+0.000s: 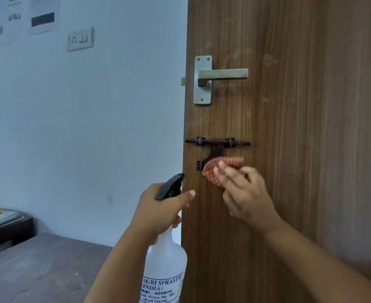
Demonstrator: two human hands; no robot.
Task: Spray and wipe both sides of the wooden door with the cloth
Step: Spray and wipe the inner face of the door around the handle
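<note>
The wooden door fills the right half of the view, its edge facing the blue wall. The right hand presses a reddish cloth flat against it with extended fingers held together, just below the sliding bolt. At 12 o'clock from the bolt sits the metal handle. At 8 o'clock from the cloth, the left hand wraps the neck of a spray bottle.

spray bottle base cut off, wall papers blurred
</note>
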